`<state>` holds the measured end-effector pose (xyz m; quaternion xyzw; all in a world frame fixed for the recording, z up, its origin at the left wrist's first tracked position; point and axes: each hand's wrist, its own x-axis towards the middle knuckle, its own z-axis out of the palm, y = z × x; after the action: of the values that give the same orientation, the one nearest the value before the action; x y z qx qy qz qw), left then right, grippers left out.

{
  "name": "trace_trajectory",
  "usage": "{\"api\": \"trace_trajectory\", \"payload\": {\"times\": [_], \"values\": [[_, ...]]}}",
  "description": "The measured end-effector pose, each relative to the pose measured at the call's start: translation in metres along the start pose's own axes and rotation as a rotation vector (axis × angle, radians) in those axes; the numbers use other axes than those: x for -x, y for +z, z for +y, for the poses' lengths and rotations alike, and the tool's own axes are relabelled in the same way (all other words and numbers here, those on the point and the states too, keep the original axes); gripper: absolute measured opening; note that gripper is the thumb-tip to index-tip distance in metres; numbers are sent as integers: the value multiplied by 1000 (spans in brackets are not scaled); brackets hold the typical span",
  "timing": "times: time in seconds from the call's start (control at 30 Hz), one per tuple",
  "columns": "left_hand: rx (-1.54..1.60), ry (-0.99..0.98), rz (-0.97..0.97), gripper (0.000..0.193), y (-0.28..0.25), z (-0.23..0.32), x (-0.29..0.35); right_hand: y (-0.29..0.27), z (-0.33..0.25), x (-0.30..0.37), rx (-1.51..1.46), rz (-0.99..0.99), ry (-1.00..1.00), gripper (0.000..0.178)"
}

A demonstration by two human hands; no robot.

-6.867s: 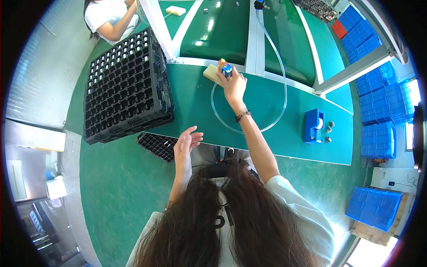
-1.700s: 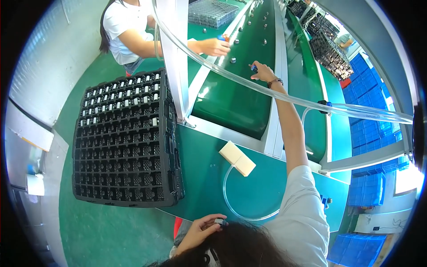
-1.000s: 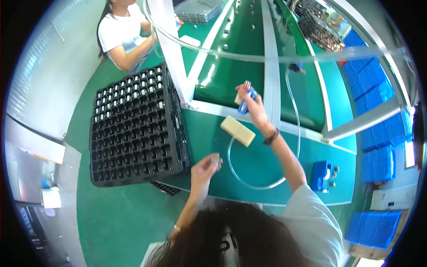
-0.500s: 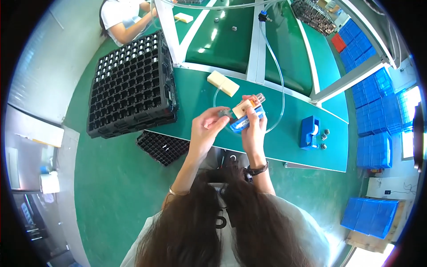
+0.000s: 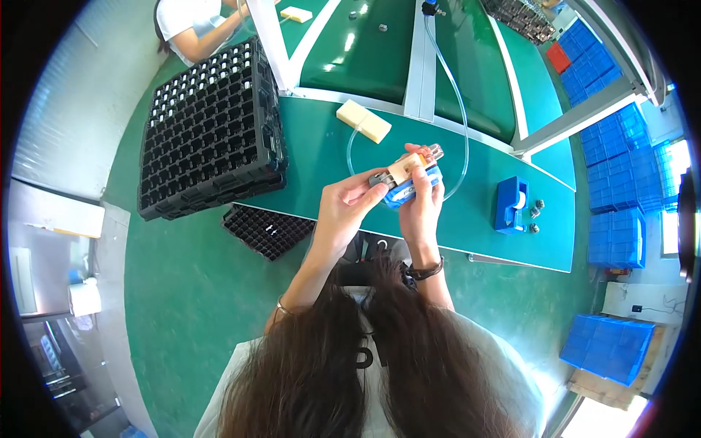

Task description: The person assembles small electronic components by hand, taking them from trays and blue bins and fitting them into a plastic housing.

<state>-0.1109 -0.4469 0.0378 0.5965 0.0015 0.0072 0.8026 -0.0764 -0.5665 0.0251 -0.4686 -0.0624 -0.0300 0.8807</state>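
My left hand (image 5: pixel 340 215) pinches a small grey metal part (image 5: pixel 377 179) between thumb and fingertips. The part meets the left end of a hand-sized device (image 5: pixel 404 171), which has a tan block on top, a blue body, and orange and clear pieces at its far right end. My right hand (image 5: pixel 421 206) wraps round that device from the right, thumb on the tan block. Both hands are over the near edge of the green table (image 5: pixel 314 157). Fingers hide much of the blue body and the exact contact.
Stacked black trays (image 5: pixel 201 142) with many pockets stand left; another black tray (image 5: pixel 268 232) is lower. A pale yellow block (image 5: pixel 364 120) and clear hose (image 5: pixel 463 109) lie beyond my hands. Right are a blue tape dispenser (image 5: pixel 508 208) and small metal parts (image 5: pixel 535 213). A co-worker's arm (image 5: pixel 208 42) shows far left.
My left hand has brought the grey part rightward, up against the device's end. My right hand keeps its hold on the device. The whole view has shifted slightly.
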Motion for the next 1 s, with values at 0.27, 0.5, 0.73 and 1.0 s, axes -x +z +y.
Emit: {"api": "trace_trajectory", "payload": {"times": [0.27,0.5,0.73,1.0], "values": [[30,-41,1,30,-9,6,-4,-2,6,4,71,45,-70,34],[83,-14,25,33,-11,1,3,-1,6,4,166,4,-71,35],[76,27,-30,29,-12,-1,14,-1,10,14,117,29,-55,34],[-98,204,144,27,-30,15,13,-4,1,13,134,139,-253,38]]}}
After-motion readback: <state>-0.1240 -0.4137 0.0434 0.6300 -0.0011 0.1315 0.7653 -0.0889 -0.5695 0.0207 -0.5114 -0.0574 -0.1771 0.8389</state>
